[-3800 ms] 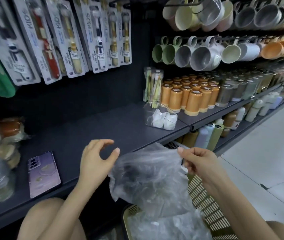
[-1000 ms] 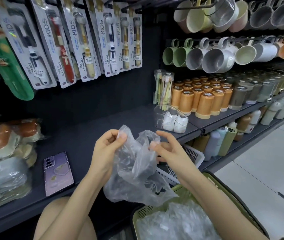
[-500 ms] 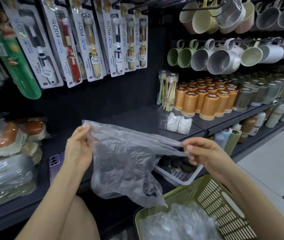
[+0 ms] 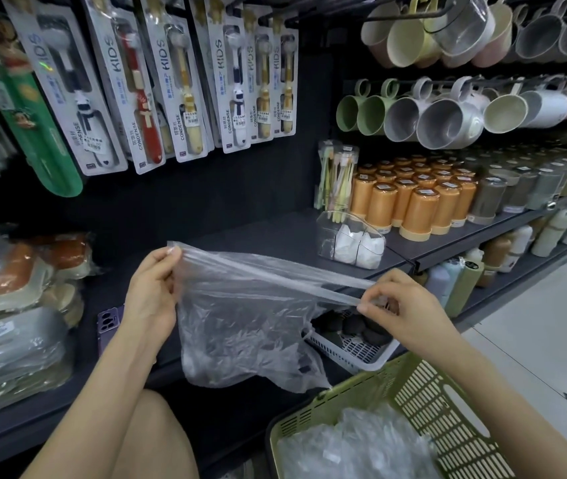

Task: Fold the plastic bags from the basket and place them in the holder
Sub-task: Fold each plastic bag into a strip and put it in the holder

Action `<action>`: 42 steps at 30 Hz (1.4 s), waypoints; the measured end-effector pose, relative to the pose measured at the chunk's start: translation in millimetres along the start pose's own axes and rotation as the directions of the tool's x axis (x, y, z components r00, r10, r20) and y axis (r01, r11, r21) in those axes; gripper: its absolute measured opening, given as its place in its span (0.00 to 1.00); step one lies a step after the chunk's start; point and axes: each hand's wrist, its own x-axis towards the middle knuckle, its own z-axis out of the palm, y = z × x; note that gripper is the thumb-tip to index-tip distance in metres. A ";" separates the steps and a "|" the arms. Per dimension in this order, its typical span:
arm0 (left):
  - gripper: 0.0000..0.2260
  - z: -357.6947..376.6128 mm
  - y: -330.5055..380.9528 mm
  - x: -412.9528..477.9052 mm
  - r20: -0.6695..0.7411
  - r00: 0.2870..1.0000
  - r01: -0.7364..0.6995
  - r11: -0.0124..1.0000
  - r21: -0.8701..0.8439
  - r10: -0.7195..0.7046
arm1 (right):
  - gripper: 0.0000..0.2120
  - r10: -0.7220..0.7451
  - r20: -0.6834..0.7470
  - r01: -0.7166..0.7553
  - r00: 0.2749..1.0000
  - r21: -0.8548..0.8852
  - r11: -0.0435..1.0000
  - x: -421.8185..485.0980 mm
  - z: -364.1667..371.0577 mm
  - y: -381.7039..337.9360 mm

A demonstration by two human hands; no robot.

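Note:
A clear plastic bag hangs in front of the dark shelf, its top edge pulled taut between my hands. My left hand pinches the bag's upper left corner. My right hand pinches the other end of the stretched edge, lower and to the right. Below, a green slotted basket holds a heap of crumpled clear bags. On the shelf behind stands a clear holder with white folded bags inside.
A purple phone lies on the dark shelf by my left wrist. A white basket of dark items sits under the shelf edge. Orange canisters, hanging mugs and toothbrush packs fill the racks. Wrapped goods stack at left.
My hands have drawn apart from a bunched grip, stretching the bag's top edge into a taut line. The bag now hangs flatter.

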 end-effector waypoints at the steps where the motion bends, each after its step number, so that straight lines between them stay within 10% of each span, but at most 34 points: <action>1: 0.07 -0.6 0.1 0.2 -0.006 1.000 -0.002 1.000 -0.006 0.002 | 0.04 -0.010 -0.016 0.010 1.000 0.014 1.000 0.8 -0.9 1.3; 7: 0.09 -3.8 0.7 2.4 -0.015 0.999 -0.032 0.997 -0.075 0.031 | 0.09 0.115 0.114 -0.161 0.987 0.604 0.781 2.7 -15.5 -5.0; 18: 0.09 0.8 -8.9 16.1 -0.161 0.984 -0.064 0.997 0.043 0.070 | 0.22 0.235 -0.014 -0.165 0.972 0.671 0.723 21.0 -1.7 -5.0; 25: 0.06 5.2 -18.2 34.0 -0.152 0.937 -0.256 0.915 0.311 0.313 | 0.07 0.354 -0.040 -0.197 0.935 0.770 0.607 51.1 3.2 -5.0; 32: 0.04 5.6 -35.8 84.6 -0.193 0.948 -0.147 0.886 0.439 0.253 | 0.10 0.430 -0.118 -0.226 0.895 0.711 0.666 120.1 21.4 7.3; 36: 0.04 6.3 -49.1 132.8 -0.306 0.936 0.004 0.863 0.505 0.175 | 0.15 0.338 -0.336 -0.264 0.879 0.248 0.932 137.0 40.3 4.9; 42: 0.08 10.4 -55.7 169.7 -0.274 0.937 0.293 0.915 0.277 -0.217 | 0.24 0.178 0.251 -0.216 0.951 0.130 0.968 85.0 88.3 -3.4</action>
